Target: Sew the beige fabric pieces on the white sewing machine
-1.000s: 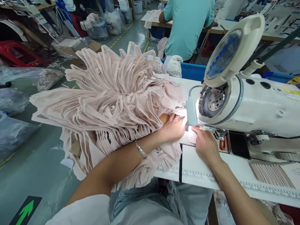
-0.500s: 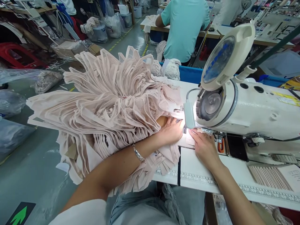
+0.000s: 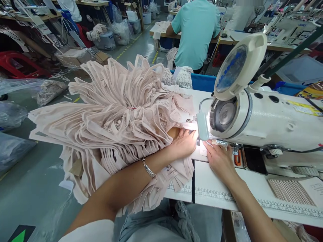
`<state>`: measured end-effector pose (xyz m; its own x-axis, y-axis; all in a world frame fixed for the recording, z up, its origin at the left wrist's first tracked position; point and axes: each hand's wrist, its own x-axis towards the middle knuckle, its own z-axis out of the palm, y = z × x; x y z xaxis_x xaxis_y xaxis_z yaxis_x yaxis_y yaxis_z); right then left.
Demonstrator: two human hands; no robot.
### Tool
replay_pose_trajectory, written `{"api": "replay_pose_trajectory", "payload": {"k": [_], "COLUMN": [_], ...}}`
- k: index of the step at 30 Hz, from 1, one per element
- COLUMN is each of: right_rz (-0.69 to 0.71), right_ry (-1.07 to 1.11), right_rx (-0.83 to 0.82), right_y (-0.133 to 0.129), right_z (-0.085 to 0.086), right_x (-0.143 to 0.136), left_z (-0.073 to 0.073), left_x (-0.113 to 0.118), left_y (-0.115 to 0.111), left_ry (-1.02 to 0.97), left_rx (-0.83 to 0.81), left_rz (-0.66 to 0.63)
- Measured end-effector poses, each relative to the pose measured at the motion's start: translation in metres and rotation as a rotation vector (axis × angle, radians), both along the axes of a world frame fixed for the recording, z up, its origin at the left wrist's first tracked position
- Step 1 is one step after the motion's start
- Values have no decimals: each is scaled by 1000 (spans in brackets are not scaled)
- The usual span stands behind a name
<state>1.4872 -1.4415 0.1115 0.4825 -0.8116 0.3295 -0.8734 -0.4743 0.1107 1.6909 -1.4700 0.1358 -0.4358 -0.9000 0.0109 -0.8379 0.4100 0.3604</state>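
Note:
Pale pink lace-trimmed garments (image 3: 118, 117), bunched in a big fanned bundle, lie under and beyond my left forearm. My left hand (image 3: 185, 143) is closed on the edge of this pink fabric beside the sewing area, its fingertips near a brightly lit strip (image 3: 189, 125). Just right of it, my right hand (image 3: 220, 159) rests on the machine bed with fingers together, its fingertips at a small pale piece I cannot make out. The white sewing machine (image 3: 272, 117) stands to the right. Its small lamp (image 3: 202, 125) hides the stitching point.
A ruler-marked table edge (image 3: 214, 193) runs in front of me. Narrow pale strips (image 3: 290, 191) lie in a row at the right. Behind the machine are moulded lace cups (image 3: 184, 77) and a blue bin (image 3: 204, 82). A co-worker in turquoise (image 3: 198, 32) sits farther back.
The view has shifted slightly, so the machine appears a little farther left and the bundle a little lower. Both hands stay in nearly the same place at the machine.

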Motion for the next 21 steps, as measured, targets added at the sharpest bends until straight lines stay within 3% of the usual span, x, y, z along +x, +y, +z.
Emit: {"api": "replay_pose_trajectory", "payload": {"k": [8,21], "right_rz": [-23,-46], "right_ry": [6,30], "right_rx": [8,56], "right_y": [-2,-4], "right_z": [-2,-3], "right_x": [1,-1], "left_z": [9,-1], "left_x": [1,1], "left_y": [1,-2], "left_ry": [-6,-9], "left_rx": [1,-1], "left_rz": [0,19]}}
